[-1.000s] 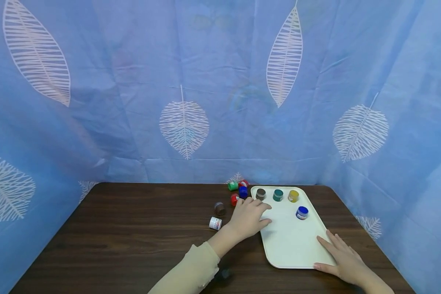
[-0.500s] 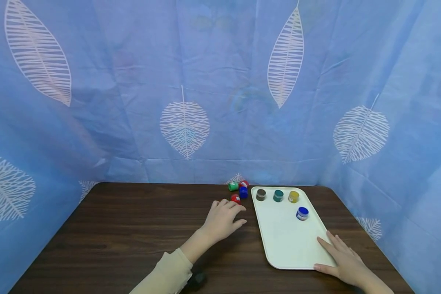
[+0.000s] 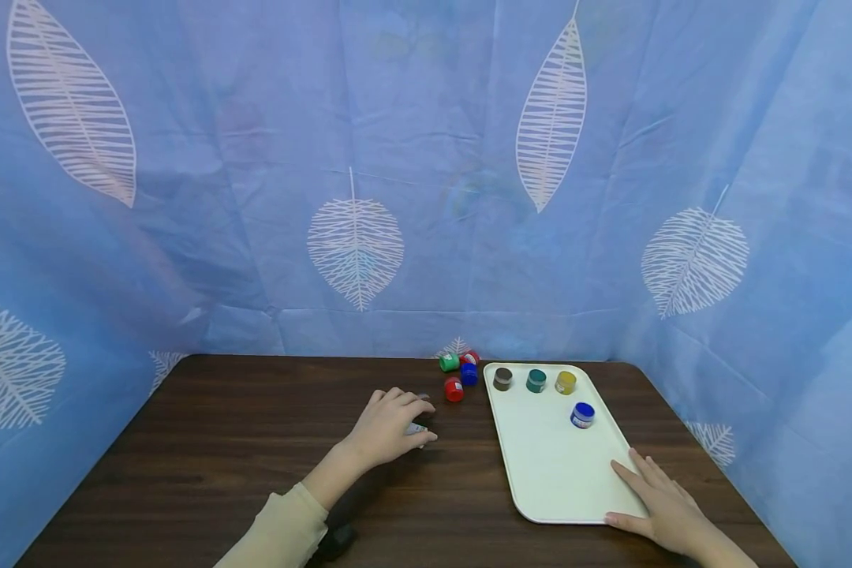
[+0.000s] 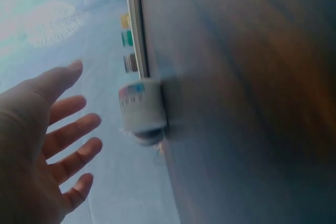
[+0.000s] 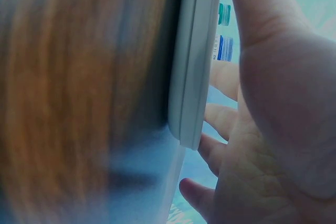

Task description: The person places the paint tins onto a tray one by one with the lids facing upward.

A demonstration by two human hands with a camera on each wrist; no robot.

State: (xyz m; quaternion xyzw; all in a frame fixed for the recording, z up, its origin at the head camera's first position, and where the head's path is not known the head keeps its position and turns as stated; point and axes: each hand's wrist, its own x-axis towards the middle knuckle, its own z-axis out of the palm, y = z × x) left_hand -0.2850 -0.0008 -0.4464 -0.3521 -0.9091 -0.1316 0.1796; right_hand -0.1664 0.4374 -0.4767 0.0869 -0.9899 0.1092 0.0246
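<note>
My left hand [image 3: 390,430] hovers over the table with its fingers spread and loosely bent. Just beyond them lies a white paint jar [image 4: 142,106] on its side, mostly covered by the hand in the head view; I see a gap between fingers and jar in the left wrist view. A brown jar behind it is nearly hidden. My right hand [image 3: 663,505] rests with straight, spread fingers on the front right corner of a white tray [image 3: 561,481]. On that tray stand a dark brown jar [image 3: 502,379], a green jar [image 3: 536,381], a yellow jar [image 3: 566,383] and a blue jar [image 3: 583,415].
Left of the tray's far end lie a red jar [image 3: 454,390], a blue jar [image 3: 469,374], a green jar [image 3: 449,363] and another red jar [image 3: 471,357]. A blue leaf-patterned curtain [image 3: 426,260] hangs behind the dark wooden table [image 3: 206,457].
From the tray's left edge my left hand has moved left to the white jar, uncovering the nearer red jar. The right hand and the tray have stayed in place.
</note>
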